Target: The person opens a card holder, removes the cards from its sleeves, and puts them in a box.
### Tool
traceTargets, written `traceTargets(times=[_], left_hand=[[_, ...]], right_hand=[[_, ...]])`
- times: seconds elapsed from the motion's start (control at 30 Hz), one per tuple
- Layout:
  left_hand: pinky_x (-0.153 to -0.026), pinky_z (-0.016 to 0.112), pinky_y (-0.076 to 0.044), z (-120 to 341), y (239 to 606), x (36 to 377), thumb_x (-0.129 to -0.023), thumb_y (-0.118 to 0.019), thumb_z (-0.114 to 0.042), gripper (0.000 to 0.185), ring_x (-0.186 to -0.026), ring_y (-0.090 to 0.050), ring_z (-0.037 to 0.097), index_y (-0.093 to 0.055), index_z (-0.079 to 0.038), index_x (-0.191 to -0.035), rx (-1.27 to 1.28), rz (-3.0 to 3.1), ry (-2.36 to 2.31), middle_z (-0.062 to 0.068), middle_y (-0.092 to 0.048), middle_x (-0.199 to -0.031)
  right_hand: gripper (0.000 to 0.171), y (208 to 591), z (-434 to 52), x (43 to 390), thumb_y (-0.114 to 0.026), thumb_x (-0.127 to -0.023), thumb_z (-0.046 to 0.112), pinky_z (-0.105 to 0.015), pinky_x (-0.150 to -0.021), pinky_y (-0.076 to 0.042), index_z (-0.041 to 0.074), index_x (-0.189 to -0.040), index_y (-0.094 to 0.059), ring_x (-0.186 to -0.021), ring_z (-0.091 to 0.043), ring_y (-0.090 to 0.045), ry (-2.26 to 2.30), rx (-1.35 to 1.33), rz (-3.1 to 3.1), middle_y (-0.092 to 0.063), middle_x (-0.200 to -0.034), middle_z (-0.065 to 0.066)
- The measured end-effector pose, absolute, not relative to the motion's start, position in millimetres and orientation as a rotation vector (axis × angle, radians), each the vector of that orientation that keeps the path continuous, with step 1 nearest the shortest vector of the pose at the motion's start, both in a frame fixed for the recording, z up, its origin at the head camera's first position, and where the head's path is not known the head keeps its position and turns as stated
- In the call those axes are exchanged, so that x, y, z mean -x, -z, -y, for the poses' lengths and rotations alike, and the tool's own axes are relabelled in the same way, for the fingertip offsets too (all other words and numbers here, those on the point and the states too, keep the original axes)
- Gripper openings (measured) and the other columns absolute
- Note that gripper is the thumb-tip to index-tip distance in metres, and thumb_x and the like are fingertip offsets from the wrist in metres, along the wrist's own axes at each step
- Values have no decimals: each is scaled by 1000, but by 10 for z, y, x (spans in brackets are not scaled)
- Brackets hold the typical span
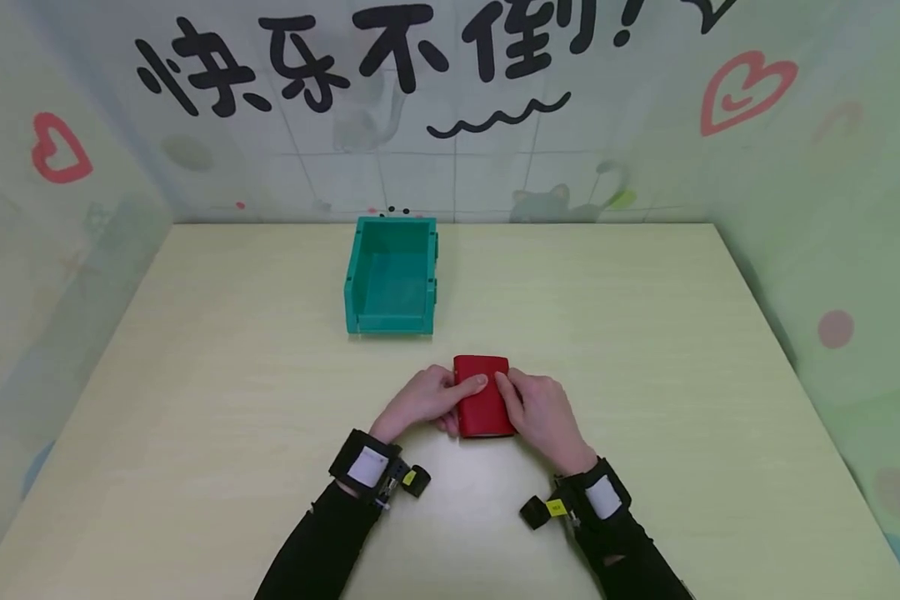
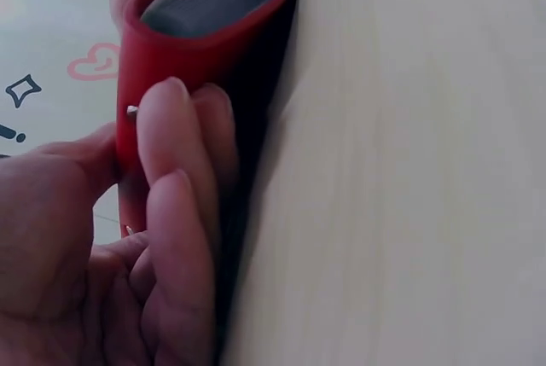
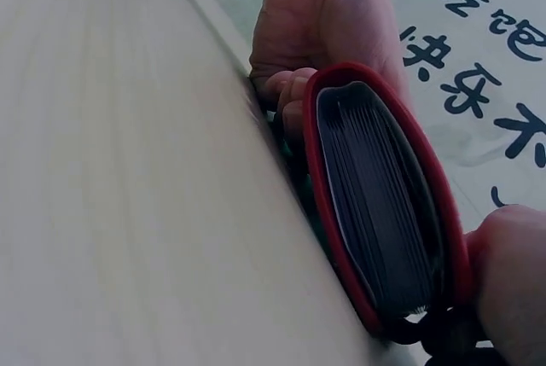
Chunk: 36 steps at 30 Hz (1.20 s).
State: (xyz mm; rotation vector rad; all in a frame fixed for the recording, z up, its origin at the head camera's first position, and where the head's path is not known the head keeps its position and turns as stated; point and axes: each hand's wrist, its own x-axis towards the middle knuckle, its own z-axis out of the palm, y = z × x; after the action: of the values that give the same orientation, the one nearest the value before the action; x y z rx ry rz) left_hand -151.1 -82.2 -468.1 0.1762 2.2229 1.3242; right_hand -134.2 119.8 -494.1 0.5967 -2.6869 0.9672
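A red card holder (image 1: 484,414) is held just over the table, in front of me. My left hand (image 1: 424,398) grips its left edge, thumb on the cover and fingers curled underneath, as the left wrist view shows. On the other side my right hand (image 1: 546,414) pinches the right edge, its thumb lying on the cover. In the right wrist view the holder's open end shows a thick stack of dark sleeves (image 3: 375,204) inside the red cover (image 3: 439,178). The cover is closed over them.
Behind the hands, a teal open-fronted bin (image 1: 390,325) stands toward the far edge of the pale table (image 1: 232,375). Printed panels (image 1: 450,179) with black characters and red hearts rise at the back and both sides.
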Motion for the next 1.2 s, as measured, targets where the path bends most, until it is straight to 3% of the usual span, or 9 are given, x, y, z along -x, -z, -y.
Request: traceTargets(times=[0.1,0.3,0.5,0.63,0.73,0.83,0.93,1.03,1.2], left_hand=[[-55,26,-54,814,4674,1511,-99,-59,-44,46,-50,-64,13,-70,-1,-87,-167,-2231,-1317,10,-70,-65],[-56,26,-54,812,4672,1533,-98,-61,-42,44,-50,-64,14,-69,0,-88,-137,-2237,-1330,11,-70,-65],[-55,25,-55,796,4677,1526,-97,-63,-45,45,-51,-65,14,-68,-1,-85,-100,-2235,-1357,11,-71,-65],[-51,24,-50,763,4673,1476,-91,-69,-48,44,-49,-64,16,-64,-4,-85,-40,-2370,-1301,7,-67,-61],[-52,25,-44,701,4645,1434,-87,-74,-47,48,-52,-59,17,-59,-4,-105,-13,-2579,-1174,6,-63,-63],[-56,29,-46,604,4582,1401,-86,-76,-42,64,-60,-60,20,-48,-7,-131,-34,-2751,-1016,10,-65,-75],[-65,37,-56,498,4504,1380,-89,-74,-37,72,-77,-65,25,-41,-10,-147,-115,-2829,-874,16,-68,-99],[-73,44,-60,398,4429,1386,-91,-71,-38,71,-91,-64,29,-42,-12,-150,-203,-2851,-767,20,-61,-119],[-69,40,-57,271,4361,1437,-87,-70,-56,75,-84,-60,26,-50,-9,-141,-246,-2840,-692,17,-49,-119]], right_hand=[[33,4979,-1220,1356,-60,-100,12,-17,-46,-30,10,-69,-49,-47,-4,-34,-1058,-593,2665,-42,-53,3],[41,4992,-1292,1399,-50,-105,13,-20,-53,-25,7,-65,-45,-53,-7,-35,-1473,-290,2587,-34,-57,4],[40,4994,-1333,1392,-56,-102,13,-21,-55,-32,7,-63,-49,-57,-10,-42,-1423,-292,2524,-45,-57,-1],[25,5040,-1399,1377,-65,-96,9,-28,-66,-42,6,-71,-63,-69,-17,-53,-1226,-265,2518,-61,-69,-7],[4,5072,-1447,1370,-67,-93,6,-36,-80,-44,3,-89,-69,-85,-24,-56,-1141,-231,2543,-67,-85,-11],[10,5088,-1471,1363,-66,-92,4,-43,-86,-42,1,-102,-69,-94,-29,-54,-1127,-243,2583,-67,-95,-14],[11,5080,-1467,1356,-66,-93,4,-44,-88,-42,3,-103,-71,-97,-29,-54,-1123,-272,2615,-67,-97,-14],[13,5075,-1456,1364,-64,-94,4,-44,-88,-42,4,-103,-73,-96,-29,-56,-1096,-301,2617,-67,-97,-12],[13,5056,-1450,1367,-63,-96,5,-45,-87,-41,5,-104,-73,-95,-29,-56,-1074,-321,2618,-67,-97,-11]])
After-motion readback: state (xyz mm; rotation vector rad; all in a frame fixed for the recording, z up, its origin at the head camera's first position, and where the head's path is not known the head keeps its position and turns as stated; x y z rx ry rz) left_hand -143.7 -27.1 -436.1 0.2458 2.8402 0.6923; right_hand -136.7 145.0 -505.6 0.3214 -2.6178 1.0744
